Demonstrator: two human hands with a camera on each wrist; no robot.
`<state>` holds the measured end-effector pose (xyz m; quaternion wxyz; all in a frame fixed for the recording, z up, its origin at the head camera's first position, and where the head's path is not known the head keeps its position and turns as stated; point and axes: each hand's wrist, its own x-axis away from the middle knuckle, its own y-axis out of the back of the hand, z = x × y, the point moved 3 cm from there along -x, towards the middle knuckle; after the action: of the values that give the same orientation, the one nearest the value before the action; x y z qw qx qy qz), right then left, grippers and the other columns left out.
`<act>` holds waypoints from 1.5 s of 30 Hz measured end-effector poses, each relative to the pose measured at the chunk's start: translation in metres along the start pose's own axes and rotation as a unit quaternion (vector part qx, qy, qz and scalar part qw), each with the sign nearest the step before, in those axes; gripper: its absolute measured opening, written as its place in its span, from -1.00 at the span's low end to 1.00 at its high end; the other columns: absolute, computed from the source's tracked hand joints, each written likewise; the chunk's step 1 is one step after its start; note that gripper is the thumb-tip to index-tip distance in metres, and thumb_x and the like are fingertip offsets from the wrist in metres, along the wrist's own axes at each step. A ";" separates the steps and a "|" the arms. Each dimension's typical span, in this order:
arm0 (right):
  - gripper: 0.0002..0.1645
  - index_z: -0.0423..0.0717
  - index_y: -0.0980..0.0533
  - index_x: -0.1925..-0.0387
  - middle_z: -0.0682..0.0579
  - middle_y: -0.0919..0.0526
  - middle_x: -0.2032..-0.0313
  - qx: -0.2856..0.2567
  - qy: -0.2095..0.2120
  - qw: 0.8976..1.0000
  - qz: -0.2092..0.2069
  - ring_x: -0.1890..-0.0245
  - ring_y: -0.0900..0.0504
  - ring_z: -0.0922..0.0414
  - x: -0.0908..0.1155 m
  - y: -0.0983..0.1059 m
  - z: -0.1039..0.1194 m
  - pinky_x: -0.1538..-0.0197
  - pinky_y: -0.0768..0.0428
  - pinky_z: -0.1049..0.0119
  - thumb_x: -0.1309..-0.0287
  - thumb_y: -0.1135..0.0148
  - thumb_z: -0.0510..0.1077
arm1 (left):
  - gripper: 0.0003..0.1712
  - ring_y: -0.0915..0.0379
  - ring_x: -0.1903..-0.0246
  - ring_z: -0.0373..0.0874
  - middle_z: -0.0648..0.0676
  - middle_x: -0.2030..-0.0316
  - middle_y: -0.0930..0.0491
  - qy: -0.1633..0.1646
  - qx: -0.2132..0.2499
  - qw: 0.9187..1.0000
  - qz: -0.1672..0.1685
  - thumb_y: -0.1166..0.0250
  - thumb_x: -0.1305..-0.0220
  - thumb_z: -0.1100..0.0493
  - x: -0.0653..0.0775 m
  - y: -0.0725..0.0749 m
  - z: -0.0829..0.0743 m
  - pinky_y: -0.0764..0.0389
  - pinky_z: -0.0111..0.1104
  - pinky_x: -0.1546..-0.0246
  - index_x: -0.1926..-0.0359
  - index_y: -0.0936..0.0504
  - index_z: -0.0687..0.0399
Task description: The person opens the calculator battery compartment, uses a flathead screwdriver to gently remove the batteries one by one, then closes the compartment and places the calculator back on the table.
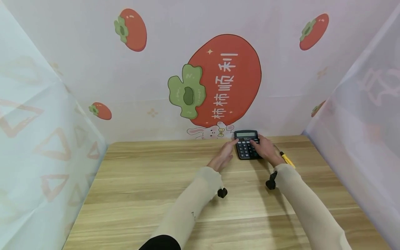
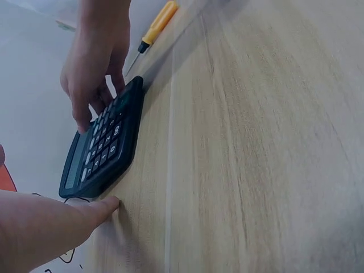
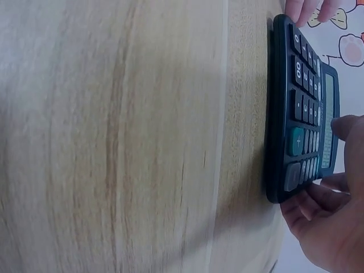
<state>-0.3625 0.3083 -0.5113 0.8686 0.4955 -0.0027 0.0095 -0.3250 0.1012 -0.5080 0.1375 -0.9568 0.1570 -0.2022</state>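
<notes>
Black calculator (image 1: 244, 148): right hand (image 1: 265, 149) gripping it at three o'clock; left hand (image 1: 223, 157), fingers extended, at eight; yellow-handled screwdriver (image 1: 288, 160), four o'clock.

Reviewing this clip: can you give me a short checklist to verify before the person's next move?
1. Right grip on the calculator: ok, thumb on top, other fingers at its right edge.
2. Left grip holding too: cannot tell; it is at the left edge, but firm contact is unclear.
3. Keys facing up: ok.
4. Calculator flat on the table: cannot tell.
5. Yellow handle apart from the calculator: ok, it lies beyond the right grip.
</notes>
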 end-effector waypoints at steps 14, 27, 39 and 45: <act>-0.34 -0.56 -0.47 -0.27 -0.48 -0.63 -0.12 -0.031 -0.030 0.999 -0.013 -0.08 -0.63 -0.28 -0.001 -0.001 -0.003 -0.18 -0.58 -0.20 -0.62 -0.08 0.03 | -0.19 0.21 -0.68 0.12 0.25 -0.67 0.02 0.027 0.082 0.996 0.027 -0.09 -0.63 -0.09 -0.007 -0.015 0.004 0.14 0.00 -0.66 -0.67 -0.10 0.21; -0.31 -0.59 -0.38 -0.35 -0.51 -0.57 -0.20 -0.061 -0.061 0.996 -0.022 -0.19 -0.58 -0.32 0.001 -0.005 0.001 -0.29 -0.55 -0.19 -0.59 -0.11 -0.01 | -0.37 -0.01 -0.62 0.08 0.23 -0.58 -0.24 0.027 0.120 0.992 0.007 -0.03 -0.67 0.04 -0.008 -0.018 0.005 0.06 -0.01 -0.65 -0.57 -0.29 0.27; -0.27 -0.56 -0.27 -0.44 -0.49 -0.51 -0.25 -0.099 -0.071 0.993 -0.011 -0.22 -0.55 -0.29 0.008 -0.007 0.000 -0.28 -0.56 -0.18 -0.61 -0.09 0.00 | -0.40 -0.23 -0.54 0.01 0.19 -0.53 -0.34 0.034 0.115 0.992 -0.027 -0.10 -0.67 0.13 -0.008 -0.019 0.005 -0.16 -0.11 -0.60 -0.55 -0.26 0.33; -0.20 -0.48 -0.15 -0.53 -0.48 -0.47 -0.31 -0.145 -0.076 0.986 -0.006 -0.26 -0.55 -0.29 0.010 -0.007 0.003 -0.29 -0.57 -0.17 -0.61 -0.10 0.02 | -0.44 -0.32 -0.45 -0.03 0.19 -0.46 -0.41 0.026 0.109 0.993 -0.039 -0.11 -0.65 0.20 -0.008 -0.015 0.008 -0.27 -0.15 -0.55 -0.50 -0.29 0.37</act>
<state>-0.3521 0.3026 -0.5156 0.9286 0.3634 -0.0668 -0.0334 -0.3254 0.1190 -0.5130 0.2290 -0.9358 0.1002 -0.2485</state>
